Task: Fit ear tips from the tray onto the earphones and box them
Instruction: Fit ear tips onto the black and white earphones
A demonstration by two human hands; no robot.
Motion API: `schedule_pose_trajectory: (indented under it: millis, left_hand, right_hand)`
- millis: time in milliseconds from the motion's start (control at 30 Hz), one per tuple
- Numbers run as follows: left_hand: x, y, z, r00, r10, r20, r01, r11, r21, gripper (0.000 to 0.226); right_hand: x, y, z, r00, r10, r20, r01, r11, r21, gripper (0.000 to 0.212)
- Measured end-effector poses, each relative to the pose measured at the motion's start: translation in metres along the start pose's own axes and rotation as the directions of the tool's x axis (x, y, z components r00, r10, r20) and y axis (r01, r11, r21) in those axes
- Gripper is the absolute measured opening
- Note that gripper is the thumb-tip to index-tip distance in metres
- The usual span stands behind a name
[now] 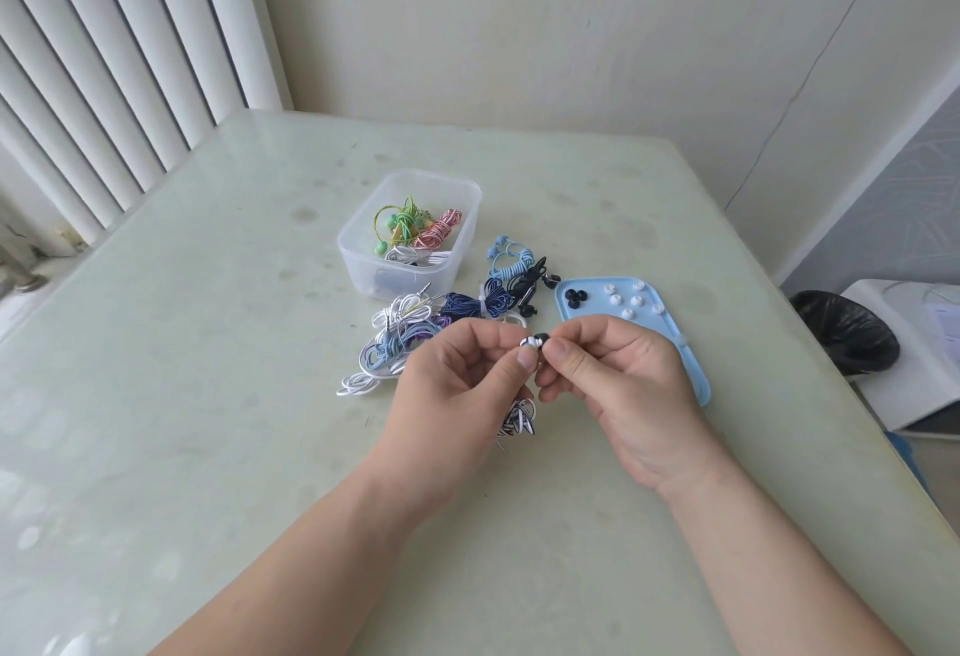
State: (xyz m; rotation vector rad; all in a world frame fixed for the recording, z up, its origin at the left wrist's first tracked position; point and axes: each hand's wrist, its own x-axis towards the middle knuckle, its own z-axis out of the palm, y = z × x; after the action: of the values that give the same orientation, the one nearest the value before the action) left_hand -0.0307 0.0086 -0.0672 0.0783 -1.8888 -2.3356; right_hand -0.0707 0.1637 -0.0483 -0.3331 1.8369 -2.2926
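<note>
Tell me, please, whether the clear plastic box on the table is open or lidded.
Open. The clear box has no lid on it, and the coiled earphones inside it show uncovered from above.

Blinds (104, 58); black bin (852, 333); pale table (208, 395)

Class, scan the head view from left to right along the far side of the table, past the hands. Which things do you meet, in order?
White vertical blinds → clear plastic box holding earphones → light blue coiled earphones → light blue plastic tray of ear tips → black bin bag.
</note>
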Motion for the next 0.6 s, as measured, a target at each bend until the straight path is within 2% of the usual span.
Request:
schedule_pose_trajectory:
  millis: [167, 433, 600]
  left_hand:
    - [-0.001, 0.001, 0.001, 1.000, 0.001, 0.007, -0.002, 1.000, 0.027, 0.010]
    - [-0.005, 0.003, 0.005, 1.000, 0.017, -0.007, -0.017, 0.999, 0.045, 0.008]
    - [-0.003, 0.003, 0.004, 0.999, 0.006, -0.031, -0.006, 1.000, 0.021, 0.010]
  right_hand:
    - [0.001, 0.005, -0.004, 0.999, -0.034, 0.019, 0.035, 0.998, -0.049, 0.019]
    - [0.000, 0.010, -0.003, 0.992, -0.110, 0.059, 0.120, 0.972, -0.201, 0.016]
    - [0.000, 0.010, 0.001, 0.995, -0.087, -0.043, 0.082, 0.990, -0.116, 0.016]
